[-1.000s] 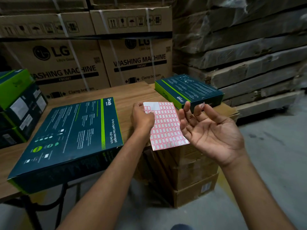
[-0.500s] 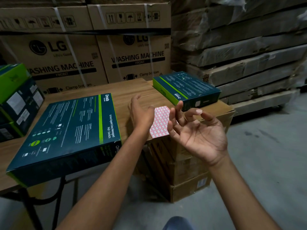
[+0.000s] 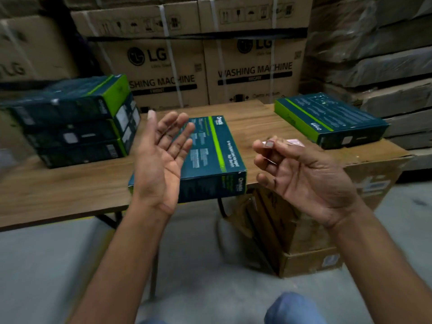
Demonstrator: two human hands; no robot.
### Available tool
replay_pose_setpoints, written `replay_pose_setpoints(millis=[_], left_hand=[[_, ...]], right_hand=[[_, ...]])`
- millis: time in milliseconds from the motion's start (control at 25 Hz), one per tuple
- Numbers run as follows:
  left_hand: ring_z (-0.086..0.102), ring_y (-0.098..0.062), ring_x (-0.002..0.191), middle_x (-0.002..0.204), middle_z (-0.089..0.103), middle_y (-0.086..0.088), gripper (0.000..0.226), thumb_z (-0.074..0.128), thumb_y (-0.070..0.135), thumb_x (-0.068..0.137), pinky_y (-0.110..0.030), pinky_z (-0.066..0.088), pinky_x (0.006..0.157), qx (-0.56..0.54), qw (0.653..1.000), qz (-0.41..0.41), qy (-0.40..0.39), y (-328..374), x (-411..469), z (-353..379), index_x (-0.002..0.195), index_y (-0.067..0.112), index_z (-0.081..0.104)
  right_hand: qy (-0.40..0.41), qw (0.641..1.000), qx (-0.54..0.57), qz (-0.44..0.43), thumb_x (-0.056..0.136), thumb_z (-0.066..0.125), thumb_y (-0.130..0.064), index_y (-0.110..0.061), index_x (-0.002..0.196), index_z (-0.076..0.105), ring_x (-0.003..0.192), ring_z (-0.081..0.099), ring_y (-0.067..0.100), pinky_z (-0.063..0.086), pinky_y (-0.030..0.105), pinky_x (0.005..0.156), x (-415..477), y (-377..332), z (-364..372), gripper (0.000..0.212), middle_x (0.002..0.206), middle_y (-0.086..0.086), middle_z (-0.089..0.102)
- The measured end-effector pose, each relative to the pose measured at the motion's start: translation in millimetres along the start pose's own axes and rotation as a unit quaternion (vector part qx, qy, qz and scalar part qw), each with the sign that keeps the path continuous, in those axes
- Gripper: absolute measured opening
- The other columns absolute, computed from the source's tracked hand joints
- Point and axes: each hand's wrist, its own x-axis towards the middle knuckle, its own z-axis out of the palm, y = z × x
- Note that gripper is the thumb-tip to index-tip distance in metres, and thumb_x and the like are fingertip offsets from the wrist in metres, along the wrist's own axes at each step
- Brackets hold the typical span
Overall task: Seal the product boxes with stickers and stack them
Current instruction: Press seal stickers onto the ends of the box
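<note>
A dark teal and green product box (image 3: 210, 157) lies flat at the front edge of the wooden table (image 3: 70, 185). My left hand (image 3: 161, 157) hovers over its left half, palm up, fingers spread, holding nothing. My right hand (image 3: 304, 176) is to the right of the box, with a small sticker (image 3: 268, 144) pinched at its fingertips. Behind that hand a pink strip on the table looks like the sticker sheet (image 3: 296, 141), mostly hidden. A stack of three like boxes (image 3: 77, 125) stands at the table's left. Another single box (image 3: 327, 120) lies at the right.
A brown carton (image 3: 374, 176) beside the table carries the right-hand box, with another carton (image 3: 308, 263) on the floor below. Large washing machine cartons (image 3: 252, 71) wall off the back. Wrapped pallets (image 3: 374, 66) rise at the right. My knee (image 3: 292, 309) shows at the bottom.
My left hand let go of the sticker sheet and opened palm up. My right hand closed its fingertips on a sticker. The view swung left, showing the stack.
</note>
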Motion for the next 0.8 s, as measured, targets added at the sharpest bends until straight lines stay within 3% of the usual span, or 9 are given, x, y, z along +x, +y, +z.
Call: replay_pose_setpoints(millis=[120,240,320,400,440,520,560,640,800], left_hand=[[0.071,-0.019,0.12,0.122,0.076,-0.004,0.028,0.047,0.034,0.11,-0.032,0.052,0.105,0.062,0.997,0.037,0.013,10.3,-8.1,-35.3,0.114,0.017,0.069],[0.069,-0.011,0.118,0.119,0.077,0.001,0.018,0.057,0.02,0.107,-0.027,0.053,0.1,0.256,0.956,0.146,-0.01,8.8,-11.1,-63.1,0.115,0.014,0.073],[0.067,-0.003,0.117,0.119,0.075,0.007,0.017,0.066,0.018,0.103,-0.024,0.053,0.1,0.36,0.913,0.186,-0.038,4.0,-10.6,-79.2,0.118,0.015,0.074],[0.063,0.0,0.124,0.121,0.074,0.013,0.018,0.071,0.022,0.1,-0.024,0.05,0.106,0.454,0.863,0.21,-0.061,-3.0,-5.6,-96.1,0.118,0.023,0.074],[0.061,-0.002,0.128,0.123,0.074,0.012,0.019,0.072,0.025,0.099,-0.027,0.048,0.109,0.504,0.828,0.236,-0.076,-7.5,-2.0,-104.9,0.118,0.025,0.075],[0.059,-0.009,0.133,0.125,0.074,0.009,0.026,0.074,0.032,0.095,-0.037,0.047,0.111,0.574,0.76,0.281,-0.116,-18.1,3.9,-119.0,0.119,0.022,0.076],[0.059,-0.011,0.134,0.126,0.074,0.008,0.031,0.075,0.035,0.093,-0.04,0.047,0.111,0.59,0.743,0.287,-0.128,-22.7,6.3,-122.9,0.12,0.021,0.077],[0.061,-0.011,0.132,0.127,0.074,0.008,0.032,0.077,0.036,0.092,-0.044,0.048,0.109,0.595,0.737,0.294,-0.127,-30.1,9.4,-126.2,0.12,0.021,0.078],[0.07,-0.006,0.117,0.113,0.078,0.011,0.019,0.083,0.032,0.089,-0.047,0.055,0.099,0.544,0.769,0.324,-0.089,-39.7,15.2,-126.6,0.104,0.021,0.084]], right_hand=[[-0.014,0.985,-0.171,-0.023,0.09,0.065,-0.021,-0.022,0.094,0.071,0.098,0.068,0.011,0.054,0.022,0.074,17.2,27.1,23.7,0.007,0.113,0.002,0.076],[-0.002,0.915,-0.392,-0.094,0.098,0.069,-0.015,-0.018,0.102,0.071,0.101,0.068,0.018,0.052,0.018,0.076,31.9,54.9,38.5,0.006,0.108,0.007,0.075],[-0.009,0.847,-0.511,-0.142,0.099,0.07,-0.015,-0.02,0.099,0.068,0.101,0.065,0.015,0.046,0.012,0.082,37.2,65.0,45.0,0.005,0.107,0.002,0.072],[-0.022,0.742,-0.643,-0.19,0.096,0.073,-0.018,-0.025,0.096,0.065,0.104,0.055,0.01,0.033,0.004,0.086,42.1,69.5,49.9,0.011,0.109,-0.01,0.067],[-0.027,0.71,-0.676,-0.197,0.095,0.073,-0.019,-0.028,0.096,0.064,0.107,0.051,0.009,0.029,0.003,0.088,44.9,71.6,50.6,0.013,0.112,-0.013,0.066],[-0.026,0.706,-0.685,-0.178,0.096,0.072,-0.022,-0.033,0.095,0.061,0.113,0.049,0.01,0.028,0.004,0.091,48.7,75.4,50.0,0.016,0.115,-0.017,0.065],[-0.021,0.708,-0.685,-0.171,0.097,0.071,-0.023,-0.036,0.094,0.06,0.114,0.05,0.01,0.03,0.006,0.092,50.2,76.6,49.1,0.018,0.115,-0.017,0.066],[-0.008,0.702,-0.693,-0.162,0.098,0.07,-0.026,-0.039,0.093,0.058,0.113,0.054,0.01,0.039,0.018,0.095,53.3,79.5,46.4,0.018,0.113,-0.017,0.068],[0.004,0.682,-0.715,-0.153,0.098,0.069,-0.029,-0.041,0.093,0.057,0.108,0.057,0.013,0.047,0.042,0.096,58.1,79.0,47.0,0.018,0.11,-0.014,0.069]])
